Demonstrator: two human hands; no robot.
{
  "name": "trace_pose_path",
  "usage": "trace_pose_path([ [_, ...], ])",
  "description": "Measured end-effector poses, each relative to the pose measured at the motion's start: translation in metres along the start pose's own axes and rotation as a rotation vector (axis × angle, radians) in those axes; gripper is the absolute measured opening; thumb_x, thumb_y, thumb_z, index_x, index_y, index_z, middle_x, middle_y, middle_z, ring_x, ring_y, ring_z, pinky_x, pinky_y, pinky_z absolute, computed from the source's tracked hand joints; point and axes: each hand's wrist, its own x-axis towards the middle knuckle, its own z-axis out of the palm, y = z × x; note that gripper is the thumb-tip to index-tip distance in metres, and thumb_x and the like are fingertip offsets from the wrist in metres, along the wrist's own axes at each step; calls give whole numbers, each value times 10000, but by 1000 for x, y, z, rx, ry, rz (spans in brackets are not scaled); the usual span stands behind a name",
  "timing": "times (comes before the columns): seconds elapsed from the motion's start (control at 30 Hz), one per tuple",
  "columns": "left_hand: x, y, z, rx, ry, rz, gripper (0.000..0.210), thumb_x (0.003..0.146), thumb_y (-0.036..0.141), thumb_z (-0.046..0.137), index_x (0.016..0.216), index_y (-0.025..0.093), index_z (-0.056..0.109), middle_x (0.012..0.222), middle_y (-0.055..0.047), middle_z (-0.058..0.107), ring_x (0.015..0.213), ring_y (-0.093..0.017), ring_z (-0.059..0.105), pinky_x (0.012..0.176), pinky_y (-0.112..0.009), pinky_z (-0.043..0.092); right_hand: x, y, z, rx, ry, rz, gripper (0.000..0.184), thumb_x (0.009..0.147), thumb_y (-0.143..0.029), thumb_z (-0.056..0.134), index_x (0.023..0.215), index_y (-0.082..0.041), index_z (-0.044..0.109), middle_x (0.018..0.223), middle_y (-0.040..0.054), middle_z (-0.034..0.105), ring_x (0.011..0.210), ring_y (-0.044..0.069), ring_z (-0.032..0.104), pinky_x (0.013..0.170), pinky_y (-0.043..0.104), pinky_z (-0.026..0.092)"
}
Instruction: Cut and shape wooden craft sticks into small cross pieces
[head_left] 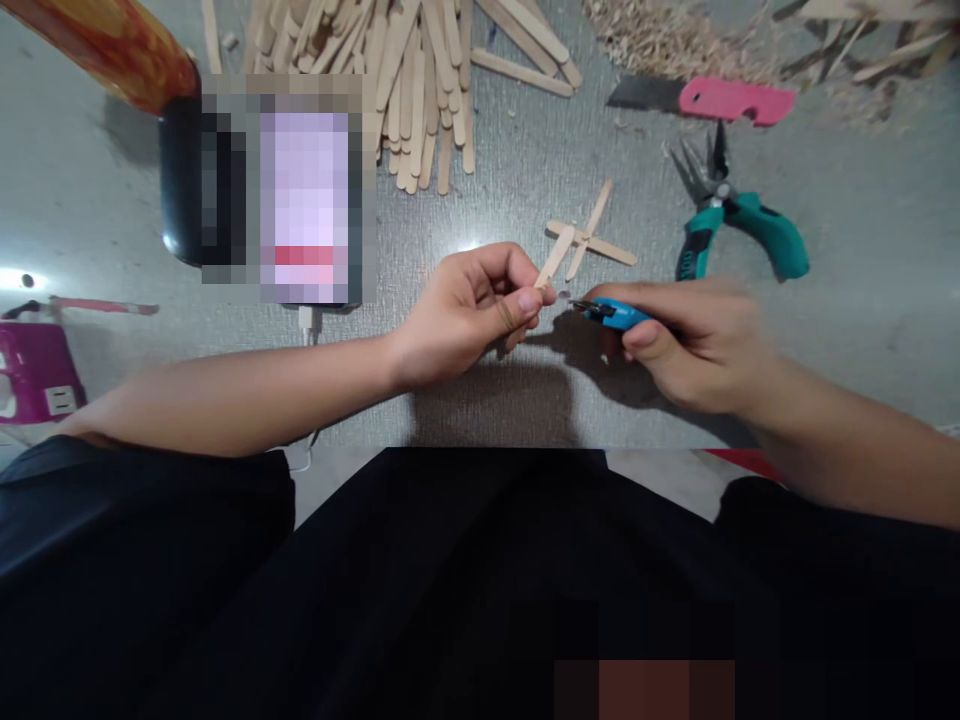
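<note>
Between the thumb and fingers of my left hand (484, 305) is a pale wooden craft stick (556, 258), slanting up to the right. My right hand (694, 335) is closed around a blue-handled cutter (616, 312); its dark metal tip points left, close to the fingertips of my left hand. Whether the tip touches the stick I cannot tell. Just beyond the held stick, two craft sticks (606, 248) lie crossed on the table. My right palm hides most of the blue handle.
Green-handled pliers (772, 232) lie spread at the right, below a pink-handled knife (739, 100). Behind are a heap of craft sticks (416, 90) and wood shavings (675, 40). A blurred-out phone (307, 190) with a white cable (305, 320) lies left, beside a dark-headed object (180, 190).
</note>
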Motion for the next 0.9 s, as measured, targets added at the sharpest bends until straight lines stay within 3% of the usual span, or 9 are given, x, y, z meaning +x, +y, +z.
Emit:
trace_pose_path([
  [0.17, 0, -4, -2, -14, 3, 19, 537, 886, 566, 1033, 897, 210, 631, 724, 34, 685, 547, -79, 625, 532, -224, 528, 0, -2, 1, -213, 32, -17, 365, 1225, -547, 556, 1318, -320, 827, 899, 45, 801, 726, 245, 743, 671, 405, 541],
  [0.33, 0, -6, -3, -16, -4, 36, 532, 896, 552, 1028, 897, 210, 621, 740, 34, 697, 548, -79, 634, 533, -230, 533, -3, 1, 1, -289, 21, 11, 396, 1233, -572, 527, 1390, -338, 804, 1065, 67, 880, 880, 290, 837, 736, 437, 607],
  [0.63, -3, -3, 1, -2, 57, 24, 549, 876, 564, 1040, 905, 203, 627, 727, 44, 689, 575, -75, 648, 548, -222, 536, -5, 5, 2, -356, 67, 19, 471, 1224, -655, 493, 1416, -343, 789, 1027, 55, 886, 832, 278, 837, 706, 429, 606],
  [0.73, -3, -3, 4, 1, 101, 21, 567, 861, 581, 1045, 898, 203, 624, 745, 44, 698, 579, -72, 647, 553, -225, 537, -4, 5, 2, -362, 68, 23, 437, 1227, -614, 515, 1435, -344, 788, 1079, 67, 897, 887, 293, 851, 733, 436, 611],
  [0.9, -3, -1, 6, -17, 149, 3, 587, 847, 603, 1047, 906, 203, 622, 775, 40, 713, 573, -62, 630, 545, -227, 525, -3, 7, 3, -359, 92, 16, 420, 1227, -581, 521, 1425, -322, 787, 1009, 69, 876, 816, 296, 821, 689, 446, 573],
])
